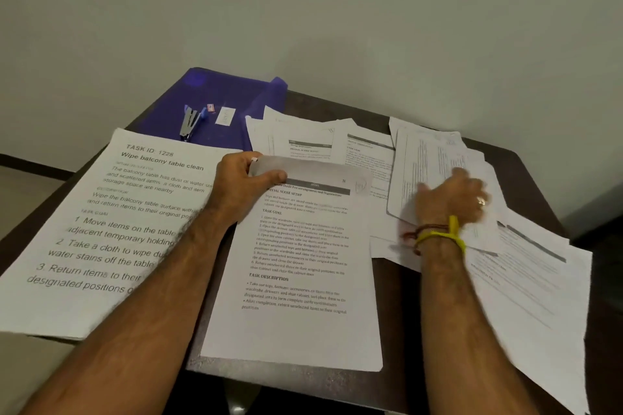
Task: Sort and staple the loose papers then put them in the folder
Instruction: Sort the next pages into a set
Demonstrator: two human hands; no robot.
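Note:
A stack of printed sheets [300, 280] lies in front of me on the dark table [387, 381]. My left hand [242, 185] pinches its top left corner, which curls up under my thumb. My right hand [451, 199], blurred, rests with fingers spread on loose papers [428, 158] at the right. A large-print stack headed "Wipe balcony table clean" [111, 229] lies at the left. The blue folder [215, 104] sits at the back left with a stapler [190, 123] lying on it.
More loose sheets [303, 138] fan out behind the centre stack, and others [532, 286] overhang the table's right side. A small staple box [211, 108] and a white label [225, 116] lie on the folder. A plain wall stands behind the table.

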